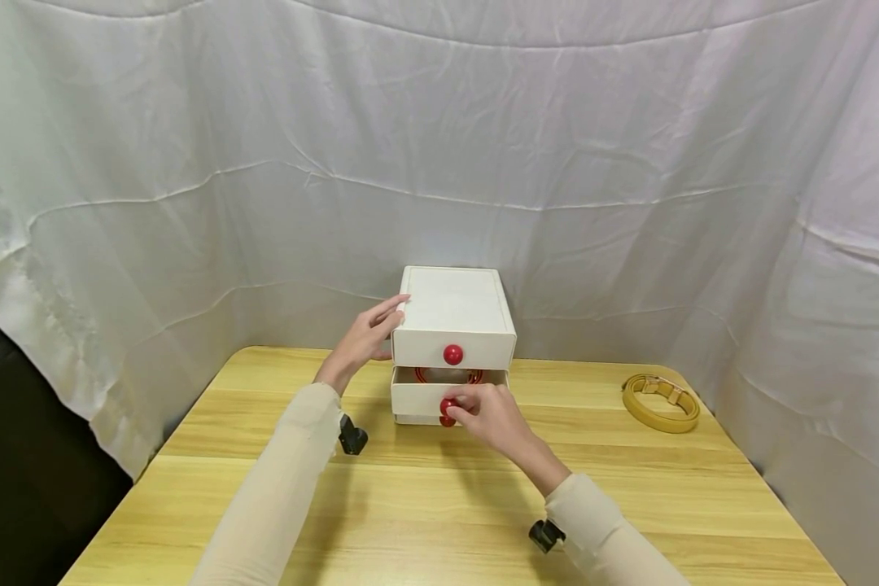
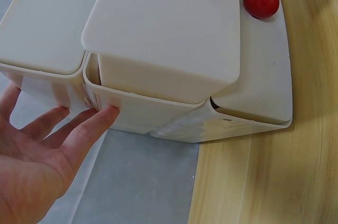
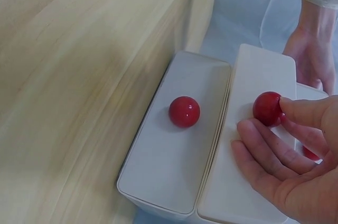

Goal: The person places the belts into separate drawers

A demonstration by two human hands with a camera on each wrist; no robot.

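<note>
1 white drawer box [image 1: 454, 313] w/ 2 drawers, 1 red knob each, so 2 knobs total. It sits directly between the 2 hands, at the far side of the wooden table [image 1: 425, 505].

Right hand [image 1: 492, 417]: fingers curled, pinching the lower knob [image 1: 447, 408] betw. thumb and fingertips, seen clearly in right wrist view [image 3: 268, 108]. Lower drawer [image 1: 439, 399] stands out a bit from the box, toward the person; 1 red ring-shaped item [image 1: 447, 375] shows inside it, just above the right hand, partly hidden so can't tell what exactly.

Upper drawer [image 1: 454, 348] is flush w/ the box; its knob [image 1: 452, 354] is just above the right hand, untouched.

Left hand [image 1: 366, 335]: released, fingers straight, flat against the box's left side wall near the top; grasps nothing. Left wrist view shows fingertips [image 2: 108, 113] touching the wall.

1 tan belt [image 1: 661, 400], coiled, lies on the table well to the right of the right hand, apart from the box.

2 cream sleeves; 1 black wrist cam on each arm. White cloth [image 1: 439, 146] hangs behind and at both sides of the hands.
</note>
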